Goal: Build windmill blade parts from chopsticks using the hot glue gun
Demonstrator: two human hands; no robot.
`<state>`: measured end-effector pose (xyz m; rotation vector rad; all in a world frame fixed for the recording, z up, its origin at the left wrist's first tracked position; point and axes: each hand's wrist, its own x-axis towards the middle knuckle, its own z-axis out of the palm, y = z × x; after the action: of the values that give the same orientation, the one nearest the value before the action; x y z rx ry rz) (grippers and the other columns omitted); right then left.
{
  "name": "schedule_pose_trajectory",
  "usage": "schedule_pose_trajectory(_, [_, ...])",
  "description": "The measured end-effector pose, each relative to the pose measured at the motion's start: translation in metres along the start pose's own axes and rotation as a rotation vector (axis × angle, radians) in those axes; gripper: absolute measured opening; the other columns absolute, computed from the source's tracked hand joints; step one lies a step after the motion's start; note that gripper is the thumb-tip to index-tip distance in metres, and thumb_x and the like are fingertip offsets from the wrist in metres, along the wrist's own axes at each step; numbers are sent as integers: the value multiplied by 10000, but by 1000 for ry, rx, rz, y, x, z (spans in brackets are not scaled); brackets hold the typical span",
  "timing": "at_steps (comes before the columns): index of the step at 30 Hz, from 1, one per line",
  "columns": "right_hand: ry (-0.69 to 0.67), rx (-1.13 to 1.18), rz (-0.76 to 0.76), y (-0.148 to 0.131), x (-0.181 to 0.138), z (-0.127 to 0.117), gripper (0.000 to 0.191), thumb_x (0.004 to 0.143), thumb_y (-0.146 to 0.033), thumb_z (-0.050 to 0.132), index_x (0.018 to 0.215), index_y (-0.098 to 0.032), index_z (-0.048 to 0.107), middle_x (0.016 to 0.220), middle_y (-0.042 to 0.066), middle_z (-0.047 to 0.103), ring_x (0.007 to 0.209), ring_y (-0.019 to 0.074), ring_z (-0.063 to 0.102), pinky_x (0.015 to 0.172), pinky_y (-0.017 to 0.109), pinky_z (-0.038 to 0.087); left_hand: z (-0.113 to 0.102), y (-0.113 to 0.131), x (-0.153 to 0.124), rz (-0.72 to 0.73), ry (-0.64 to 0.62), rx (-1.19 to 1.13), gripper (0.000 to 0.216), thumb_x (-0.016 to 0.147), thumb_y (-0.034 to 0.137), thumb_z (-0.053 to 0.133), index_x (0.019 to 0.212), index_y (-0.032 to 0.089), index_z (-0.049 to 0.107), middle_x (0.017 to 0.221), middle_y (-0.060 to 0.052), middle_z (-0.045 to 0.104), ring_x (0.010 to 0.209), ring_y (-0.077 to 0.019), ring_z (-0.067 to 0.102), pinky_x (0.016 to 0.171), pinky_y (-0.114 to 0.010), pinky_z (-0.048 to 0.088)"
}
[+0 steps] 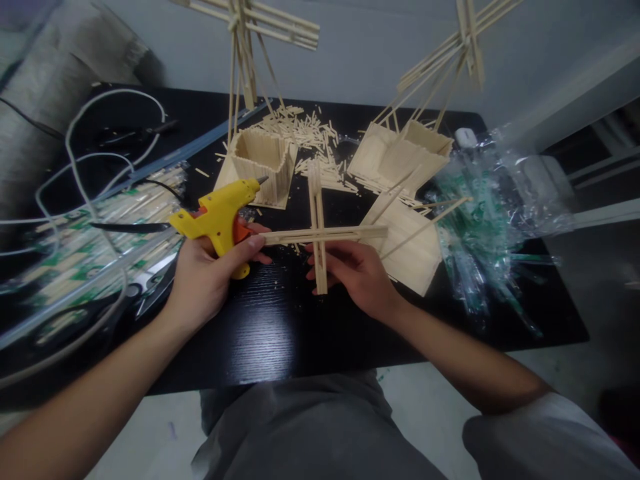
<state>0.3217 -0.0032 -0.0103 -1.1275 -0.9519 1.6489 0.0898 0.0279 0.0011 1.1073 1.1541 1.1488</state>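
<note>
Grey clothing (305, 433) is filling 6 o'clock nearest the cam, w/ both forearms (117, 380) running up from 7 & 5 o'clock. Stick cross (319, 233), the pc in hand, is sitting approx. mid-view over the black worktop (260, 333), its bars of thin pale sticks pointing roughly to 12, 3, 6 & 9.

L hand (205, 273) is clamping a yellow glue gun (215, 217) in its palm, nozzle aiming to 2 o'clock; its thumb & fingertips are also pinching the cross's 9-o'clock tip. R hand (360, 273) is closing on the cross just below its centre, some fingers passing behind the 6-o'clock bar.

Going outward fr. the cross: a stick-walled box (267, 177) is standing on a square base at 11, w/ a bigger cross (243, 30) rising above it on thin legs. Loose cut sticks (310, 133) are lying heaped at 12. Second box (400, 160) is standing at 1-2, likewise w/ a tall cross (467, 43) above. Flat stick panel (413, 260) is lying at 3, thin sticks slanting over it; crumpled plastic wrap (480, 227) w/ green bits is spreading farther out. Packs of sticks (110, 230) are covering 9, dark-handled scissors (133, 290) are lying nr 8, & white cable (69, 143) is looping twd 10.
</note>
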Motion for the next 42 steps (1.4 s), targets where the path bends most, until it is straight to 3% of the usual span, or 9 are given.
schedule_pose_trajectory(9, [-3,-24,-12,1,0,-2,395,835,-529,903,1028,-198,810,909,39,764,735,180,755,601,309,693,-2,0,0,-12,-15,28,236,834,380,919,969,223,807,977,-19,826,765,-143,754,735,-221,635])
schedule_pose_trajectory(16, [-25,43,-14,1,2,-1,391,826,-484,919,1055,-197,784,914,29,749,723,180,768,551,288,685,0,3,0,-40,-27,-6,209,836,309,920,951,163,824,961,-28,835,737,-113,768,728,-170,645])
schedule_pose_trajectory(23, [-60,134,-18,-1,3,0,419,796,-481,942,1039,-185,775,902,14,740,672,178,785,486,253,659,4,6,0,-87,2,-64,219,787,282,940,909,141,826,890,-48,834,772,-148,791,712,-191,677])
schedule_pose_trajectory(30, [-46,117,-29,-3,2,-1,439,772,-522,948,1014,-195,784,893,16,771,663,170,778,537,264,651,8,8,2,-155,39,-65,277,730,296,962,885,106,832,854,-67,836,724,-152,795,695,-176,681])
schedule_pose_trajectory(36, [20,53,-65,0,3,-3,416,769,-523,951,1004,-214,802,896,23,792,744,165,754,680,306,671,8,7,2,-144,51,-76,258,705,284,981,861,143,831,860,-43,838,747,-173,819,723,-203,704])
schedule_pose_trajectory(42, [37,106,-77,-2,6,-2,392,769,-536,944,921,-202,804,846,4,766,705,141,732,647,285,677,9,6,-3,-165,-2,-58,292,682,318,1001,879,175,838,919,-29,838,823,-190,837,823,-234,709])
